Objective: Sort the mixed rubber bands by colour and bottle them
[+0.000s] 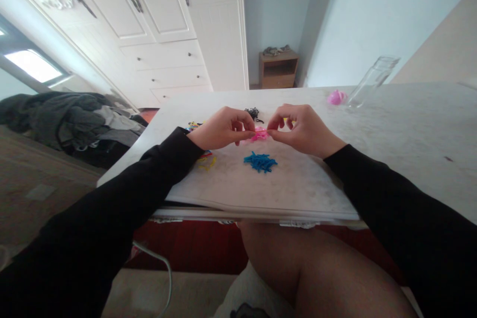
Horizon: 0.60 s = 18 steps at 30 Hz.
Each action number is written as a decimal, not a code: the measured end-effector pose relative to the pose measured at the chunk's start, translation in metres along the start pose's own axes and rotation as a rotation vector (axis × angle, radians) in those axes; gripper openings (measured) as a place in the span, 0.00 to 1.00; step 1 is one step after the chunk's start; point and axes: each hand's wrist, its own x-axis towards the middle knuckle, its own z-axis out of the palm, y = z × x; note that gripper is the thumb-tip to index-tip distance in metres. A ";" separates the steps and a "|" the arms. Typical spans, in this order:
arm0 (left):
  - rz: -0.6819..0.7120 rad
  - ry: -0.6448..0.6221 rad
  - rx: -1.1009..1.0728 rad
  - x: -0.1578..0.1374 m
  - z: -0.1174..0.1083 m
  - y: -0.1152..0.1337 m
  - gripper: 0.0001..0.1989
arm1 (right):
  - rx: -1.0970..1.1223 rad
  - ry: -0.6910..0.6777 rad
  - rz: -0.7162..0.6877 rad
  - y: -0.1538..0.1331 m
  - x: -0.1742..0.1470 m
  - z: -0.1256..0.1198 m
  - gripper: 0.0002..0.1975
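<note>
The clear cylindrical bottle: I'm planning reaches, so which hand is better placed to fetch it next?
Probably the right hand: the bottle is on that side of the white tabletop, and the left hand sits farther away, past the small bright-pink pieces. Both hands are pinching there, though.

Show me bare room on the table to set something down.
The widest bare patch of white tabletop lies between the right black sleeve and the clear glass bottle, save one small dark mark. A smaller one lies between the pile of blue strips and the near edge. Crowded: around left hand and right hand, with pink pile, black pile, multicoloured pile.
</note>
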 end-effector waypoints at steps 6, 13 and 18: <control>0.007 -0.005 -0.013 -0.001 0.001 0.003 0.04 | 0.023 -0.012 -0.005 0.000 -0.001 0.002 0.02; 0.009 -0.007 -0.024 -0.002 0.000 0.002 0.04 | 0.018 0.007 -0.008 -0.002 -0.001 0.001 0.03; -0.007 0.001 -0.016 -0.001 -0.001 0.003 0.06 | 0.002 0.028 -0.010 -0.003 -0.001 0.001 0.03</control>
